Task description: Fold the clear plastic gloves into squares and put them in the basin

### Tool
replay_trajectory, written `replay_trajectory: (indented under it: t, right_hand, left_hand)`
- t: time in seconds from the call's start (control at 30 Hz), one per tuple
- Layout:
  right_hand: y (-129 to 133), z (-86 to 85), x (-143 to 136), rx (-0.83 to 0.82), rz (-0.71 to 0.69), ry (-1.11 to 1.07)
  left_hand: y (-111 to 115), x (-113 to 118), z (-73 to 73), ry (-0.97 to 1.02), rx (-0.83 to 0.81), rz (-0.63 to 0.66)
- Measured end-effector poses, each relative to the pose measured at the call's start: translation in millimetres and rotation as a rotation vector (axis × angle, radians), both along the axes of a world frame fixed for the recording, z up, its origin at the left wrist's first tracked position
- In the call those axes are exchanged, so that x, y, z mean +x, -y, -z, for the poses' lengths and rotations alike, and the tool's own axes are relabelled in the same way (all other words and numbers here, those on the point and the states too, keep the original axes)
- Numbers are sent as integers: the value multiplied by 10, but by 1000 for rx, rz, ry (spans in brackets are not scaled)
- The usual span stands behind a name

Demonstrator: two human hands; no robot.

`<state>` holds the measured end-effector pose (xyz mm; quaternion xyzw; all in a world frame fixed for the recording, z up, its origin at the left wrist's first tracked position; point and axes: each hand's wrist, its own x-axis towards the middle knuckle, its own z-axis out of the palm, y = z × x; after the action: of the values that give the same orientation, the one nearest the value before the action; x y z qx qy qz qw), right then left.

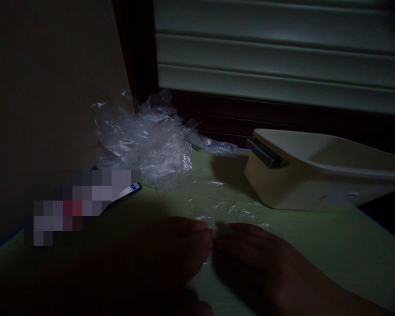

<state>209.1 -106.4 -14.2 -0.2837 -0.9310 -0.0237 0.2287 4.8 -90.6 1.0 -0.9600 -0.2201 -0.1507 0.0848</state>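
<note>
In the dim head view, a clear plastic bag [240,213] lies flat on the green table, visible mainly by its glints. My left hand [187,245] is closed at the near edge of this plastic, fingertips pinched together. Right beside it, my right hand [256,252] has its fingers pressed together on the same plastic. The fingertips of both hands almost meet, with a little of the film showing between and below them. Shadow hides my thumbs and the undersides of both hands.
A heap of crumpled clear plastic bags [151,140] sits at the back left against the wall. A phone with a partly blurred-out screen [125,193] lies at left. A cream plastic bin [303,188] with a grey handle stands at right. Behind is a slatted shutter [276,57].
</note>
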Motion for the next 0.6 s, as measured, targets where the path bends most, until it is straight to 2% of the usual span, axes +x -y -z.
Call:
replay_trajectory:
  t: [0.07, 0.13, 0.17, 0.3, 0.33, 0.47, 0.6]
  right_hand:
    - [-7, 3, 0, -13, -10, 6]
    - [-16, 6, 7, 0, -17, 6]
    - [-21, 8, 12, 11, -21, 9]
    - [-28, 4, 29, 33, -39, 14]
    - [-24, -1, 31, 27, -42, 19]
    - [8, -14, 29, -7, -24, 50]
    - [22, 7, 12, -3, 17, 23]
  left_hand:
    - [-22, -37, 2, 64, -10, 65]
    - [-60, -83, 33, 27, -19, 95]
    - [-80, -106, 55, 0, -20, 88]
    - [-125, -180, 114, 92, 83, 58]
    - [-131, -189, 113, 93, 73, -11]
    - [-164, -165, 67, 8, 194, -102]
    - [-156, -74, 35, 27, 171, -42]
